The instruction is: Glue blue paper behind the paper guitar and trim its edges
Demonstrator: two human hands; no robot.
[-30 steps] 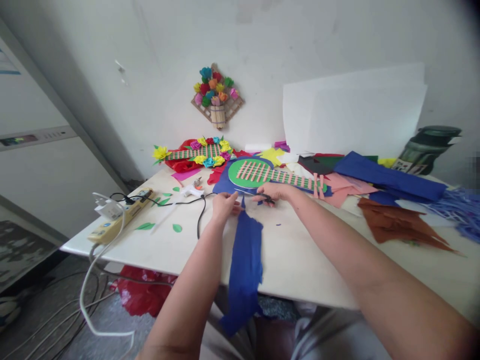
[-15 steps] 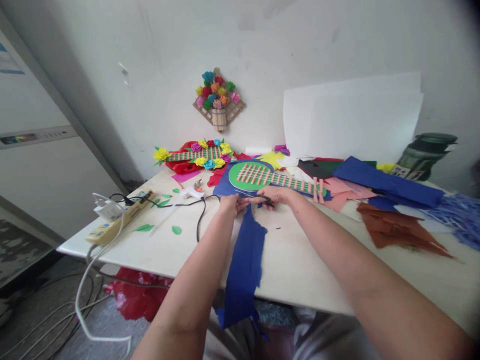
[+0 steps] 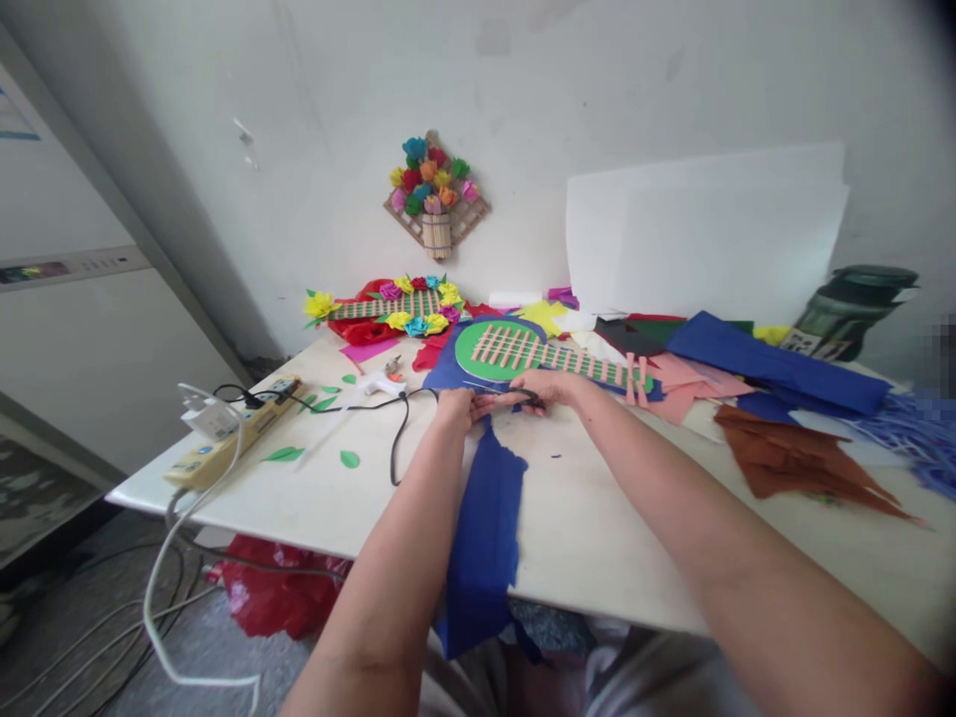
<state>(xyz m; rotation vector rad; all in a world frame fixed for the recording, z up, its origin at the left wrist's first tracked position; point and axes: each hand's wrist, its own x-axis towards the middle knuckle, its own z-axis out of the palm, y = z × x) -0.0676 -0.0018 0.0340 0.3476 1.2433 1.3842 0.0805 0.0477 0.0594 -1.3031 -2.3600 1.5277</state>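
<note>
My right hand [image 3: 549, 388] is closed round the dark handles of a pair of scissors [image 3: 532, 398]. Their blades point left, along the near edge of a green guitar-shaped cutout [image 3: 489, 351] crossed with pink strips and white strings. That cutout lies on blue paper [image 3: 446, 366]. Just left of the scissors, my left hand [image 3: 463, 406] grips the blue paper at its near edge. A long blue strip [image 3: 485, 518] hangs from there over the table's front edge. Some of the fingers are hidden behind each other.
A glue gun [image 3: 380, 383] with a black cable and several green paper leaves [image 3: 350, 459] lie left on the table. A power strip [image 3: 224, 443] sits at the left edge. A flowered guitar cutout [image 3: 388, 307] lies behind; brown paper [image 3: 784, 453] and a bottle [image 3: 847, 311] are right.
The scissors' blades have shifted slightly left along the edge of the green cutout. Both hands stay nearly in place, and the blue strip's upper end has moved a little left.
</note>
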